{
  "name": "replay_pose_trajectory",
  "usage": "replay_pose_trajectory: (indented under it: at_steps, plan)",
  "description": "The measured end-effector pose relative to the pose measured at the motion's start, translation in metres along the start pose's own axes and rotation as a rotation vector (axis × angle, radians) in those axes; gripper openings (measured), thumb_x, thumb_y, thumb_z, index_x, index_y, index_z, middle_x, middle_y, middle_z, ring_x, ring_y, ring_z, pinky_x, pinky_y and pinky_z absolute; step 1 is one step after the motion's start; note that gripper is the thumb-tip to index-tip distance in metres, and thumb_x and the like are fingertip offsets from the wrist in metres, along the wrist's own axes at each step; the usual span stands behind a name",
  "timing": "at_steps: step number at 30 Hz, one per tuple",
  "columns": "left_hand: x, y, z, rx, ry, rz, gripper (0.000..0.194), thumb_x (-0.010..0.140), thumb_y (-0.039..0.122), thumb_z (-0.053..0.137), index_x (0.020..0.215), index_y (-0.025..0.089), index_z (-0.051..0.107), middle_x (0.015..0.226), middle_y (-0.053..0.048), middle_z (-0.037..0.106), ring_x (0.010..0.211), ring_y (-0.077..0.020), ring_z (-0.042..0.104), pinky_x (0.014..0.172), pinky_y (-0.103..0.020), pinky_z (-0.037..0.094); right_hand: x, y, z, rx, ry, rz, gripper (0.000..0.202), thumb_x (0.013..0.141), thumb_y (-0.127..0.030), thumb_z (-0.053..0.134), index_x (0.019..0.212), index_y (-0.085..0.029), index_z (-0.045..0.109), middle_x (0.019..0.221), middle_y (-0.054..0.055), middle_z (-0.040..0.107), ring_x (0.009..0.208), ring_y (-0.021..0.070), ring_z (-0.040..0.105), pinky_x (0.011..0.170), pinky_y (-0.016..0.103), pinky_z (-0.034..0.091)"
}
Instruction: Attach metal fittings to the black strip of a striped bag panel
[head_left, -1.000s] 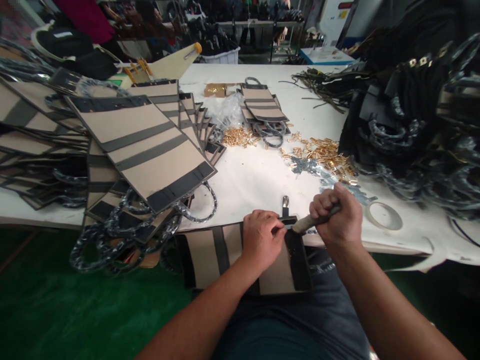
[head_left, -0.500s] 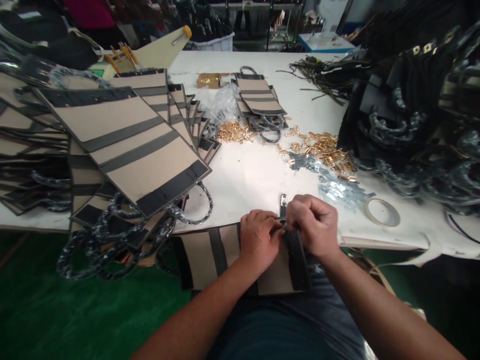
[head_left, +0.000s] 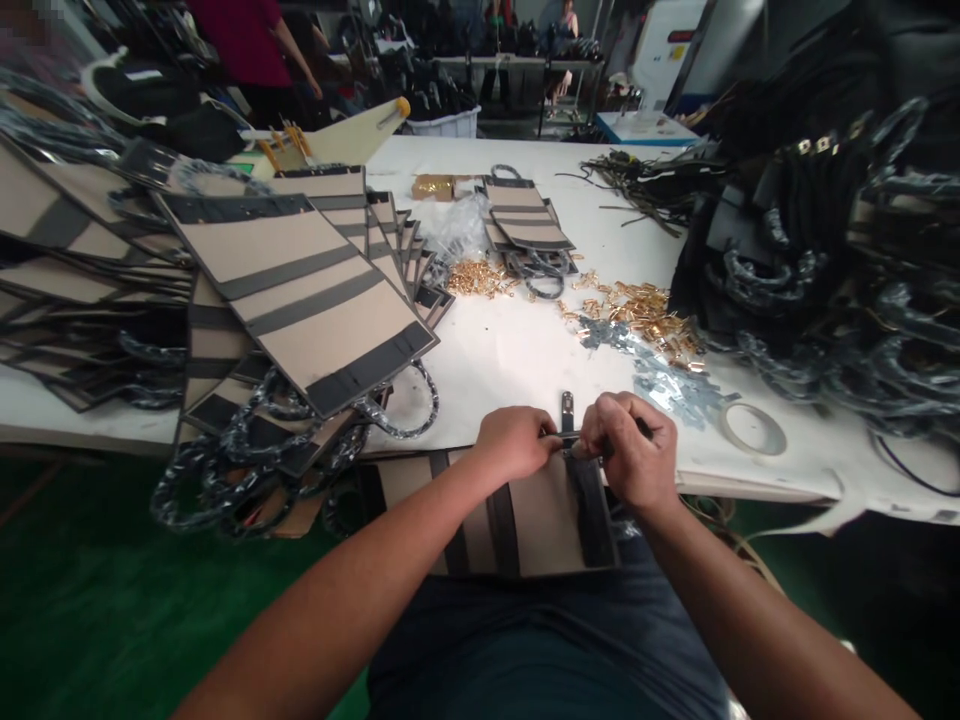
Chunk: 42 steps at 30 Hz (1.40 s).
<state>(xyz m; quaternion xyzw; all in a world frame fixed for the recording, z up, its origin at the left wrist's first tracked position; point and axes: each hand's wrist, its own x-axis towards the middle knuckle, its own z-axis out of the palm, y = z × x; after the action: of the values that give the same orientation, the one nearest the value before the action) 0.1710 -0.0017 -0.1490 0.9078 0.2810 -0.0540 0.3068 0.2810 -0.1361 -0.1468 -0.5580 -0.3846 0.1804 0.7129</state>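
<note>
A beige bag panel [head_left: 536, 520] with dark stripes lies across my lap, its far long side against the table edge. My left hand [head_left: 517, 440] is closed at that side, thumb and fingers pinching a thin dark piece by the panel's right end. Just right of it, my right hand [head_left: 637, 450] is a fist, fingertips close to the left ones. Something small and dark shows inside that fist; its kind is hidden. Beyond the fingers, a short black strap [head_left: 568, 405] with a metal fitting sticks out onto the white table [head_left: 502, 370].
Striped panels [head_left: 322, 290] with plastic-wrapped handles are piled left, some overhanging the edge. Gold-coloured fittings [head_left: 645, 310] and flat grey metal pieces [head_left: 679, 385] lie scattered ahead. A tape roll [head_left: 754, 430] sits right, before a heap of black bag parts [head_left: 780, 260].
My left hand has drawn back from lying over the panel to pinching at its far side. The right hand stays near the same spot. The view has tilted up slightly.
</note>
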Motion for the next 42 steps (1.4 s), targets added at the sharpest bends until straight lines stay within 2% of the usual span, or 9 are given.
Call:
replay_pose_trajectory:
  at_steps: [3,6,10,13,17,21,25,32,42]
  plan:
    - [0.009,-0.001,-0.003,-0.015,-0.048,0.01,0.021,0.089,0.044,0.067,0.088,0.029,0.081,0.086,0.003,0.08,0.082,-0.0197,0.072,0.063,-0.029,0.041,-0.001,-0.007,0.009,-0.02,-0.044,-0.067,0.046,0.108,-0.033,0.066,0.065,-0.022,0.052,0.058,-0.002,0.053,0.052,0.0156,0.048,0.054,0.031,0.038]
    - [0.014,-0.007,-0.003,-0.017,-0.071,0.028,0.023,0.086,0.042,0.067,0.079,0.025,0.08,0.079,0.0,0.077,0.08,-0.0214,0.07,0.062,-0.03,0.04,-0.003,-0.016,0.023,-0.114,-0.242,-0.212,0.04,0.106,-0.021,0.063,0.067,-0.022,0.053,0.062,-0.001,0.054,0.056,0.0146,0.05,0.057,0.031,0.04]
    - [0.017,-0.014,-0.003,-0.044,-0.113,0.036,0.021,0.085,0.037,0.065,0.086,0.025,0.082,0.088,-0.002,0.08,0.086,-0.0225,0.072,0.065,-0.031,0.042,-0.003,-0.019,0.04,-0.314,-0.462,-0.402,0.033,0.1,-0.01,0.062,0.073,-0.023,0.048,0.063,-0.004,0.051,0.055,0.0125,0.048,0.057,0.03,0.035]
    - [0.017,-0.016,-0.004,-0.076,-0.125,0.04,0.022,0.086,0.037,0.064,0.094,0.029,0.083,0.097,0.001,0.082,0.091,-0.0203,0.073,0.067,-0.03,0.043,-0.003,-0.015,0.044,-0.404,-0.528,-0.446,0.034,0.098,-0.01,0.061,0.072,-0.023,0.043,0.062,-0.005,0.047,0.053,0.0116,0.042,0.055,0.031,0.03]
    - [0.013,-0.013,-0.002,-0.069,-0.1,0.028,0.019,0.083,0.039,0.067,0.088,0.029,0.083,0.095,0.0,0.082,0.09,-0.0215,0.073,0.068,-0.03,0.044,-0.004,-0.01,0.032,-0.416,-0.462,-0.291,0.036,0.102,-0.016,0.062,0.069,-0.021,0.047,0.062,-0.004,0.047,0.054,0.0117,0.044,0.055,0.03,0.033]
    - [0.01,-0.009,0.001,-0.078,-0.058,0.002,0.02,0.085,0.044,0.066,0.089,0.032,0.082,0.093,0.003,0.082,0.087,-0.0197,0.073,0.064,-0.029,0.041,0.0,-0.016,0.015,-0.163,-0.219,-0.016,0.045,0.107,-0.025,0.062,0.063,-0.021,0.051,0.058,-0.003,0.049,0.051,0.0134,0.045,0.05,0.03,0.035]
    - [0.015,-0.006,-0.004,-0.07,-0.093,-0.014,0.016,0.081,0.039,0.068,0.079,0.031,0.081,0.082,0.003,0.078,0.079,-0.0186,0.07,0.061,-0.03,0.038,0.005,-0.025,0.012,0.147,-0.049,-0.076,0.039,0.104,-0.021,0.065,0.066,-0.022,0.056,0.058,-0.002,0.05,0.048,0.0146,0.046,0.048,0.031,0.039]
    - [0.023,0.002,-0.02,-0.028,-0.214,-0.015,0.021,0.077,0.046,0.074,0.072,0.026,0.079,0.07,0.001,0.072,0.068,-0.018,0.065,0.058,-0.03,0.037,0.003,-0.004,0.018,-0.04,-0.179,-0.102,0.044,0.108,-0.027,0.064,0.065,-0.021,0.054,0.06,-0.001,0.052,0.053,0.0156,0.049,0.053,0.033,0.038]
    - [0.017,0.011,-0.015,0.086,-0.189,-0.086,0.039,0.088,0.057,0.063,0.082,0.023,0.081,0.084,-0.008,0.078,0.08,-0.0245,0.07,0.063,-0.031,0.042,0.001,0.003,0.006,0.014,-0.184,-0.077,0.045,0.108,-0.032,0.063,0.065,-0.022,0.055,0.059,0.0,0.054,0.054,0.0164,0.05,0.054,0.033,0.039]
